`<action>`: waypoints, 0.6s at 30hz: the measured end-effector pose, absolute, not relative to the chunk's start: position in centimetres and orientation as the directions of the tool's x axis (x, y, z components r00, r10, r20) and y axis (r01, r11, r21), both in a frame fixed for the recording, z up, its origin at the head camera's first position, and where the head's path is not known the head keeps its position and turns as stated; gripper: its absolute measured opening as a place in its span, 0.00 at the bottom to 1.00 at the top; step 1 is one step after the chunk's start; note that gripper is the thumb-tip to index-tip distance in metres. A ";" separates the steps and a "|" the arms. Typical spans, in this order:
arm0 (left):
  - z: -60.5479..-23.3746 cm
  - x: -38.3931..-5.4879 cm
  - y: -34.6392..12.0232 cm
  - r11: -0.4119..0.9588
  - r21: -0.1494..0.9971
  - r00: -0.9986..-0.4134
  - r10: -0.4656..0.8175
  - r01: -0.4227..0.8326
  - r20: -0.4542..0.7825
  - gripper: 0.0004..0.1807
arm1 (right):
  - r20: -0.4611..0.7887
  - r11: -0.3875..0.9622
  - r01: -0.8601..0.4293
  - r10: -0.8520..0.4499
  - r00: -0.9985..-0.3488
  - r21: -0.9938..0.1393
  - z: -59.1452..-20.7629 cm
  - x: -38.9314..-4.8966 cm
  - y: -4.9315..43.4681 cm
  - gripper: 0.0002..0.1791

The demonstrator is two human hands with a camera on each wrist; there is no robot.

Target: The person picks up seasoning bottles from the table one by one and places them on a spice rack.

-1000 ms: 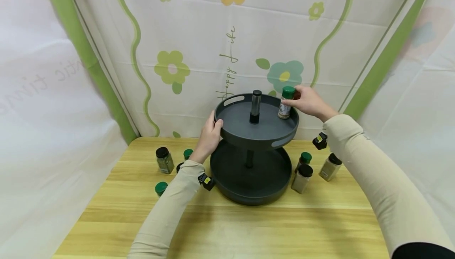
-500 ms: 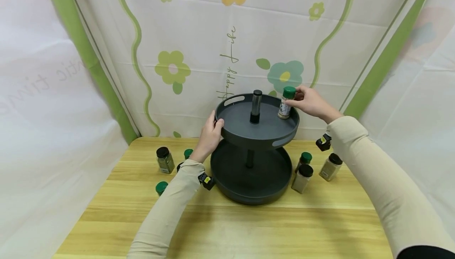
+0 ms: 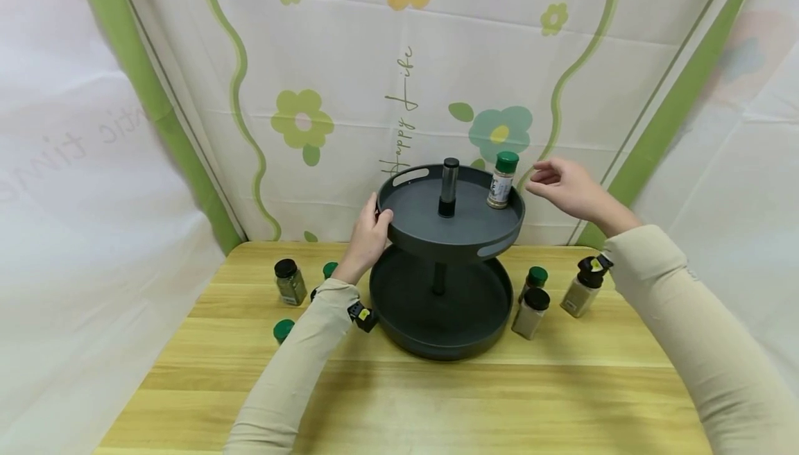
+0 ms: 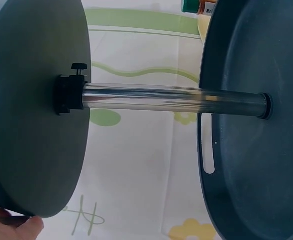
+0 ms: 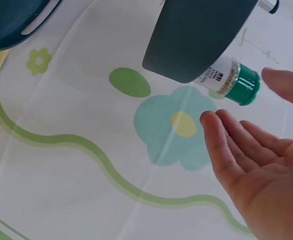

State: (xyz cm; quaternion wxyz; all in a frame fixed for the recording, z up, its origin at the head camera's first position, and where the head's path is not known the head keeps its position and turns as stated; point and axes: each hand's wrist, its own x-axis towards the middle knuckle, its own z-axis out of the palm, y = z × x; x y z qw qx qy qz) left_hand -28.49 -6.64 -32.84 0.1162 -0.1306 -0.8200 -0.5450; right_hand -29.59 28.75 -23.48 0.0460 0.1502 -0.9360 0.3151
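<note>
A dark grey two-tier round tray stand (image 3: 456,352) stands on the wooden table. My left hand (image 3: 367,240) grips the left rim of its upper tray (image 3: 418,233), thumb on the rim; in the left wrist view only part of that hand (image 4: 11,226) shows at the tray's edge. A spice jar (image 3: 501,184) with a green cap and white label stands upright on the upper tray's right side, beside the rim. Just right of it and apart from it, my right hand (image 3: 571,188) holds nothing. The right wrist view shows this hand (image 5: 266,165) with fingers spread from the thumb, near the green cap.
Right of the stand are a green-capped jar (image 3: 537,277) and black-capped jars (image 3: 530,316). On the left stand a black-capped jar (image 3: 290,283) and a green-capped jar (image 3: 284,331); others are partly behind my left arm. A flowered curtain (image 3: 349,59) hangs behind the table.
My right hand has let go of the green-capped spice jar and moved right, away from it. The jar stays upright on the upper tray. My left hand keeps its grip on the rim.
</note>
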 end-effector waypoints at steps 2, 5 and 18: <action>-32.8 -28.5 -6.7 0.378 0.861 -0.939 0.088 0.340 0.332 0.33 | 0.198 0.766 -0.318 -0.249 -0.948 -0.558 -23.7 -28.7 29.1 0.37; -32.7 -28.5 -6.7 0.379 0.861 -0.940 0.094 0.339 0.328 0.33 | 0.244 0.781 -0.335 -0.239 -0.940 -0.527 -24.2 -27.3 29.6 0.35; -32.8 -28.9 -6.8 0.355 0.869 -0.939 0.106 0.344 0.328 0.34 | 0.300 0.812 -0.377 -0.261 -0.917 -0.446 -28.9 -23.7 31.4 0.26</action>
